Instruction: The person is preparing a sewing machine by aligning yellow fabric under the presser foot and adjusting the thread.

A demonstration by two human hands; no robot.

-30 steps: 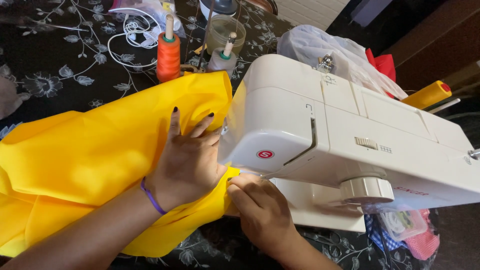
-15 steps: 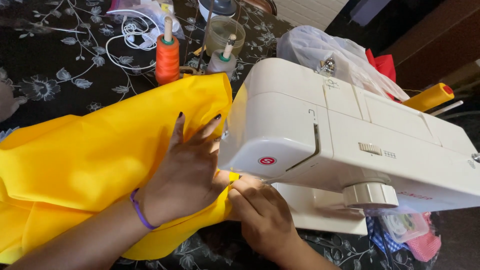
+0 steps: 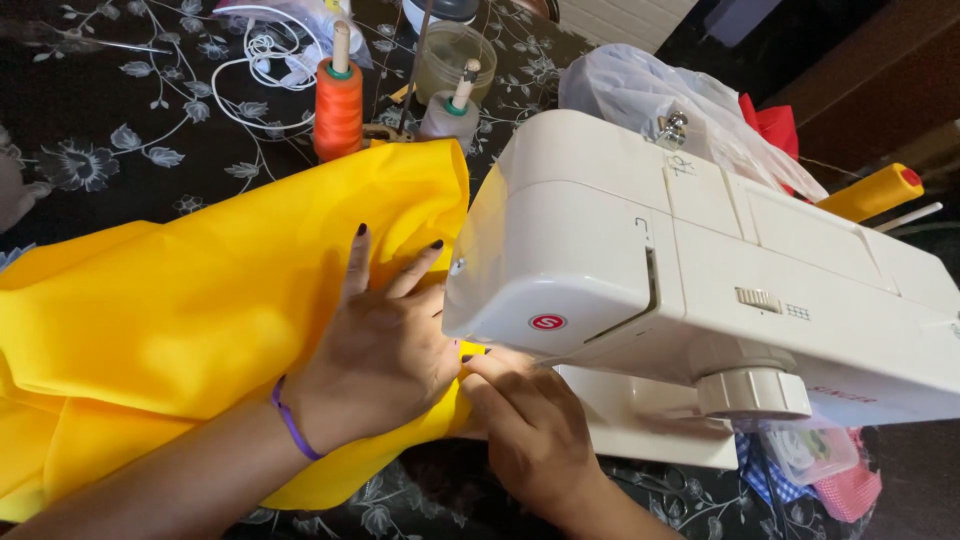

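Two hands work at the centre of the frame: the left hand [image 3: 385, 350] lies flat on the yellow fabric [image 3: 200, 320] with its fingers [image 3: 357, 262] spread wide and pointing toward the upper part of the frame, palm pressing the cloth down; the right hand [image 3: 530, 425], lower centre, has its fingers drawn close together and pinches the cloth's edge just beside the left thumb, under the head of the white sewing machine [image 3: 700, 290]. The needle itself is hidden behind the machine's front, so how near the fingertips sit to it cannot be told. The fabric spills from the machine across the left half of the frame, over a black floral tablecloth [image 3: 110, 130]. Behind it, in the upper middle, stand an orange thread cone [image 3: 338, 105] and a pale spool [image 3: 450, 110]; a yellow cone [image 3: 870, 192] sticks out at the right. With both hands this close to the hidden needle, a fingertip could stray under it. The loose bulk of cloth at the left could also drag and pull the seam crooked.
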